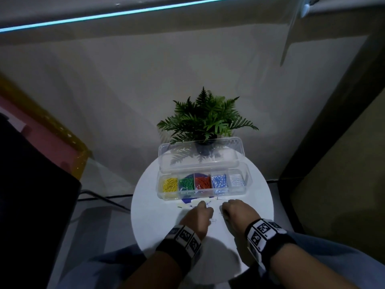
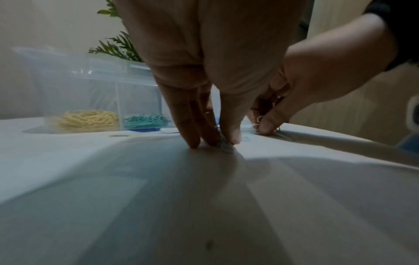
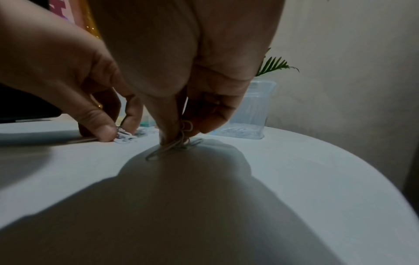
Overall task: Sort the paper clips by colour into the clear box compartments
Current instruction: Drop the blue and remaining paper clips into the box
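Observation:
The clear box (image 1: 164, 195) stands open on the round white table (image 1: 150, 222). Its compartments hold, from left to right, yellow (image 1: 169, 184), green (image 1: 186, 183), red (image 1: 202, 182), blue (image 1: 219, 181) and white clips (image 1: 236, 180). Just in front of the box, both hands reach down to the tabletop. My left hand (image 2: 217, 143) pinches a pale clip (image 2: 226, 148) against the table. My right hand (image 3: 183, 134) pinches a small tangle of white clips (image 3: 179, 143). A few loose pale clips (image 1: 213, 221) lie between and around the hands.
A potted fern (image 1: 206, 119) stands behind the box, and the box's raised lid (image 1: 200, 157) leans toward it. Something flat and blue (image 1: 187, 200) shows from under the box's front. The table's edge curves close on the right, with a wall beyond.

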Motion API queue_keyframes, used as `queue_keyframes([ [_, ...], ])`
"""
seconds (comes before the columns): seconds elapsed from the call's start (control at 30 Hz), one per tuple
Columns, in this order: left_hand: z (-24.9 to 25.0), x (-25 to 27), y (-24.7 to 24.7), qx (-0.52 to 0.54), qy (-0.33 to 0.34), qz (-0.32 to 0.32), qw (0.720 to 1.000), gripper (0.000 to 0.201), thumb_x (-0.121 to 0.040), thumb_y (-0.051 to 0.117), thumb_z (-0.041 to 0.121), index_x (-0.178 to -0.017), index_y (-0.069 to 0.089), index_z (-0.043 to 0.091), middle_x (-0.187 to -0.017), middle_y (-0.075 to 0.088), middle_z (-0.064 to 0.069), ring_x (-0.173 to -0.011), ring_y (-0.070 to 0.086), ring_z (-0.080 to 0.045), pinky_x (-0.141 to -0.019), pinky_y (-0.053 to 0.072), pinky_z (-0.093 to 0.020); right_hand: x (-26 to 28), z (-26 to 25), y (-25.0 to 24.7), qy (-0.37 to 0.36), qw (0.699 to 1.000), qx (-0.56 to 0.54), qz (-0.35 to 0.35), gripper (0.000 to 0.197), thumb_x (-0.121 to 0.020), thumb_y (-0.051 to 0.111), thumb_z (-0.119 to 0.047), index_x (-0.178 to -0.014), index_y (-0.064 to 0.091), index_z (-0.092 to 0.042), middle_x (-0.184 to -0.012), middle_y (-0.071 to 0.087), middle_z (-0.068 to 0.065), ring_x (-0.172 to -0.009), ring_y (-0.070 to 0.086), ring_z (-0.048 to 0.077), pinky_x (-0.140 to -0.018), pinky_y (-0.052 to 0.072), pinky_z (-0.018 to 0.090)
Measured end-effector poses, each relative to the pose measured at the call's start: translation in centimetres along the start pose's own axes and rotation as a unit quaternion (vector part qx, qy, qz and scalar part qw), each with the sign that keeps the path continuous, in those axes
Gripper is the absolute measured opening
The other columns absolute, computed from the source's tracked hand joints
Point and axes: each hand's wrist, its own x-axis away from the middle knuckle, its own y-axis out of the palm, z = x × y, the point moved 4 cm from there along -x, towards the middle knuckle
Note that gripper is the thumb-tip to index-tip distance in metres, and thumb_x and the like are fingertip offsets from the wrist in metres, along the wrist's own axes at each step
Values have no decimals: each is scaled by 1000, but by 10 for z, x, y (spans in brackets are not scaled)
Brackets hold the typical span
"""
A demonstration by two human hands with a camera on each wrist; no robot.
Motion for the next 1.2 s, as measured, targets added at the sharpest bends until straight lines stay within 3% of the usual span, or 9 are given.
queue_keyframes([
  [0.17,11,0,-3,-92,4,-4,996,25,-92,37,2,-113,49,6,-118,48,-15,-104,57,-33,-82,44,-39,3,-2,0,1,1000,3,17,19,-93,39,-19,-98,56,-12,-104,61,11,-96,57,30,-76,43,33],
  [0.33,13,-5,-5,-78,7,-5,997,27,-89,39,0,-113,50,7,-115,53,-15,-104,56,-33,-85,46,-42,11,0,-15,23,992,-118,49,12,-88,45,-16,-90,57,-13,-94,62,7,-87,59,24,-76,43,29],
  [0.47,14,-9,-8,-24,8,13,1000,21,-91,42,5,-110,51,7,-112,56,-13,-104,56,-29,-85,44,-36,13,12,-43,53,945,-291,138,13,-82,56,-6,-73,52,-14,-74,58,3,-69,54,18,-62,39,18],
  [0.6,30,-13,-29,103,34,64,992,12,-92,48,11,-102,54,8,-106,59,-12,-89,54,-20,-72,36,-25,0,29,-71,81,909,-337,230,18,-80,66,-8,-79,53,-21,-67,56,-3,-62,53,13,-61,39,12],
  [0.67,39,-21,-44,144,25,93,985,9,-91,53,12,-99,56,10,-101,60,-10,-90,53,-21,-70,32,-24,-8,35,-82,89,905,-328,255,19,-79,66,-7,-79,53,-22,-68,56,-2,-64,55,18,-65,43,23],
  [0.9,47,-56,-77,227,-43,157,960,6,-89,57,16,-90,53,21,-80,55,1,-77,54,-19,-64,38,-24,-29,48,-88,126,908,-312,248,2,-80,67,-8,-80,68,-6,-79,69,10,-78,65,27,-76,52,32],
  [0.97,49,-62,-79,255,-66,174,949,11,-87,58,15,-86,51,23,-74,54,1,-69,50,-18,-56,35,-24,-29,50,-87,136,907,-308,254,8,-84,64,-10,-85,70,-5,-85,71,13,-81,65,28,-78,50,31],
  [1.1,58,-78,-75,298,-59,159,939,15,-84,59,8,-97,58,16,-68,53,2,-68,52,-19,-61,40,-22,-23,52,-88,145,896,-325,267,12,-88,58,-9,-90,69,-6,-88,71,12,-83,65,25,-72,43,20],
  [1.2,60,-85,-74,271,-49,138,951,27,-86,55,8,-111,62,16,-90,66,-5,-80,62,-23,-70,44,-22,-23,51,-86,140,906,-319,242,20,-88,54,-4,-99,70,-7,-98,72,10,-93,65,23,-79,40,16],
])
